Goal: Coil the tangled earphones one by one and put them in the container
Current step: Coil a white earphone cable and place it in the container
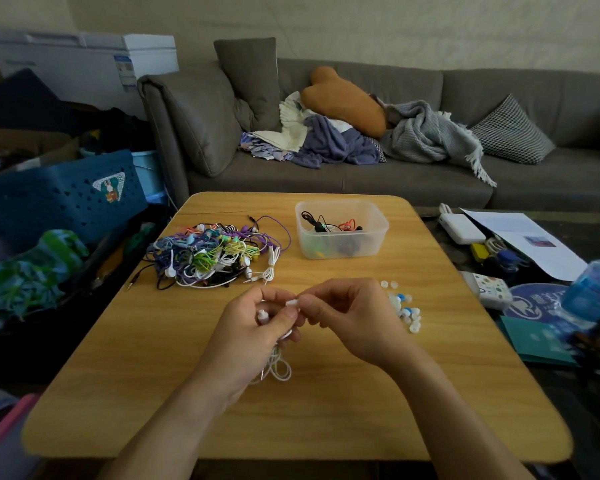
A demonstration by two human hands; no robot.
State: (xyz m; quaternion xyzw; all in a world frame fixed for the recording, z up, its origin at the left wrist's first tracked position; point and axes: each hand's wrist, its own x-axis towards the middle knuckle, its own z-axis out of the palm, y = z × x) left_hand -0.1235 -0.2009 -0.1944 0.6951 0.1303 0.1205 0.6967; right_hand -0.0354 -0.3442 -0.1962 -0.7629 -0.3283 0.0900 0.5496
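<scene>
A white pair of earphones (274, 367) hangs in loose loops from my left hand (253, 327), which grips the cord with one earbud poking up beside the thumb. My right hand (343, 313) pinches the other white earbud right next to the left fingertips. Both hands hover over the middle of the wooden table (326, 410). A tangled pile of earphones (212, 252) in purple, green, blue and white lies at the table's far left. The clear plastic container (374, 237) at the far centre holds a few black and orange earphones.
Several small white and blue ear tips (404, 308) are scattered just right of my right hand. A blue crate (59, 195) stands off the table's left. Papers, chargers and a water bottle (593, 289) crowd the right side. A grey sofa lies behind.
</scene>
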